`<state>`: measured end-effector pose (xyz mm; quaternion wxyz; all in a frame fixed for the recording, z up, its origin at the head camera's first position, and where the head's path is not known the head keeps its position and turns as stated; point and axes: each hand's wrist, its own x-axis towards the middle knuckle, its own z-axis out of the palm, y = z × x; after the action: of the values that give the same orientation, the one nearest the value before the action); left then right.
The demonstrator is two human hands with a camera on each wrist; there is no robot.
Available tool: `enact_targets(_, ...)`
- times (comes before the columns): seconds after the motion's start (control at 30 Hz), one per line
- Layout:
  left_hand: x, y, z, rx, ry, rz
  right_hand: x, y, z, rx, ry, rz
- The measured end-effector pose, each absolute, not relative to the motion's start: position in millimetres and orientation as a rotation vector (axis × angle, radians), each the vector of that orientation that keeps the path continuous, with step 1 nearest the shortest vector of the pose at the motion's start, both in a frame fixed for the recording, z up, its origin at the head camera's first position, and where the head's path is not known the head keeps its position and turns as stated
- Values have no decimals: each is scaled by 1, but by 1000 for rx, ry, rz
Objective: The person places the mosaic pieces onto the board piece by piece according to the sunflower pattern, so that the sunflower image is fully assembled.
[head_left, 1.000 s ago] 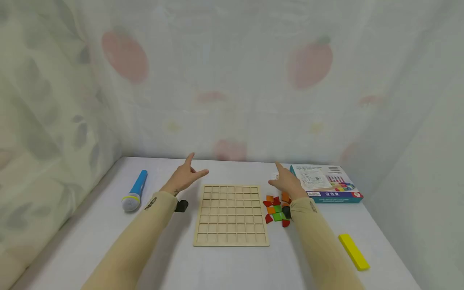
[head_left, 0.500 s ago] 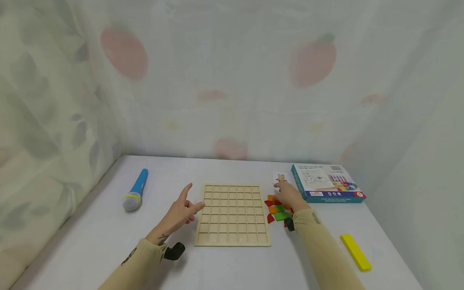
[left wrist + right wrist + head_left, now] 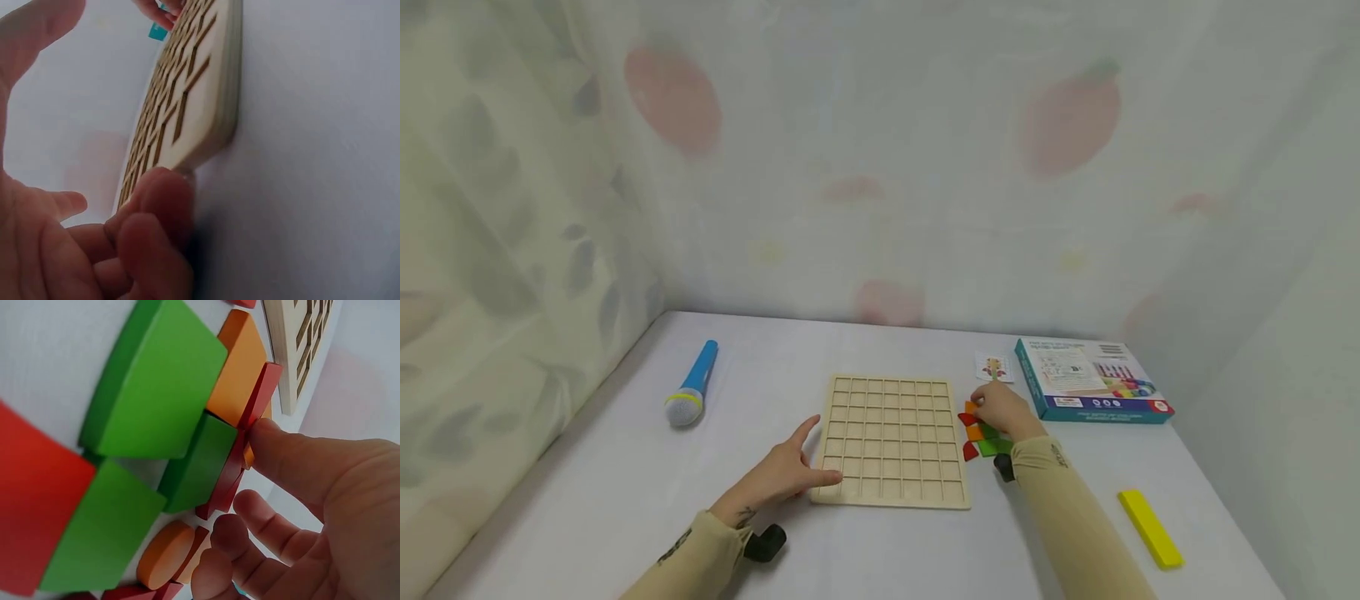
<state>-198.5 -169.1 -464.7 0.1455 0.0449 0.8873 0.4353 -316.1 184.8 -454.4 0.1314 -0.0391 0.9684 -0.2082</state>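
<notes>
A pale wooden grid board [image 3: 891,442] lies flat on the table. Beside its near left corner is my left hand [image 3: 782,475], thumb and index finger spread apart. In the left wrist view, curled fingertips [image 3: 165,200] meet the board's corner, while the thumb stays off it. My right hand [image 3: 1003,408] reaches down into a pile of coloured blocks right of the board. In the right wrist view, the thumb [image 3: 269,440] touches red and orange blocks; whether one is pinched is unclear. A green block [image 3: 159,381] and an orange block [image 3: 237,369] lie close by.
A small picture card [image 3: 994,367] lies behind the blocks, next to a flat game box [image 3: 1090,379]. At the right is a yellow bar [image 3: 1150,529]. A blue toy microphone [image 3: 692,387] lies on the left. Curtains hang behind and at the left.
My left hand has drawn back toward the person and come to the board's near left corner. My right hand has moved back from beside the box and lowered to the blocks, uncovering the card.
</notes>
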Motion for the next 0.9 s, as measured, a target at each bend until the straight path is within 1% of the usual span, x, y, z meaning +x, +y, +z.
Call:
enact_targets(0.17, -205, -172, -469, 220, 2598, 1159, -316, 187, -452, -93, 2807, -653)
enact_targets(0.4, -208, -175, -468, 419, 2621, 1031, -314, 189, -448, -85, 2802, -753)
enact_targets(0.6, -207, -177, -468, 476, 2607, 1010, -313, 190, -451, -70, 2813, -870)
enact_targets(0.73, -207, -177, -469, 493, 2609, 1015, -313, 182, -448, -12, 2786, -1140)
enact_targets(0.9, -208, -178, -470, 492, 2602, 1033, -311, 149, -437, 73, 2605, -1560)
